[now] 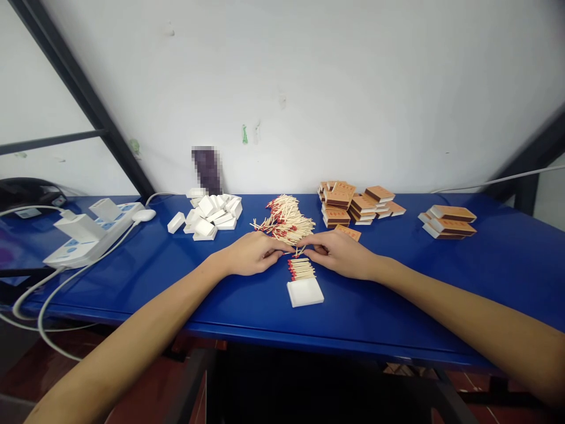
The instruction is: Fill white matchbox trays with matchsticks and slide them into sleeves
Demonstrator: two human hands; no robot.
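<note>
My left hand (252,253) and my right hand (339,254) face each other at the near edge of a heap of red-tipped matches (289,221). Thumb and index finger of each hand are drawn together around loose matches, whose exact number I cannot make out. Just below the fingertips lies a row of several matches (302,270), side by side with their red heads to the left. In front of that row sits a white inner matchbox tray (305,292), flat on the blue table (251,297).
White trays (214,213) are piled at the back left, beside a dark pixelated object (208,169). Brown matchbox sleeves (338,197) are stacked at the back right, with further matchboxes (450,221) farther right. A power strip (83,247) with chargers and white cables occupies the left end.
</note>
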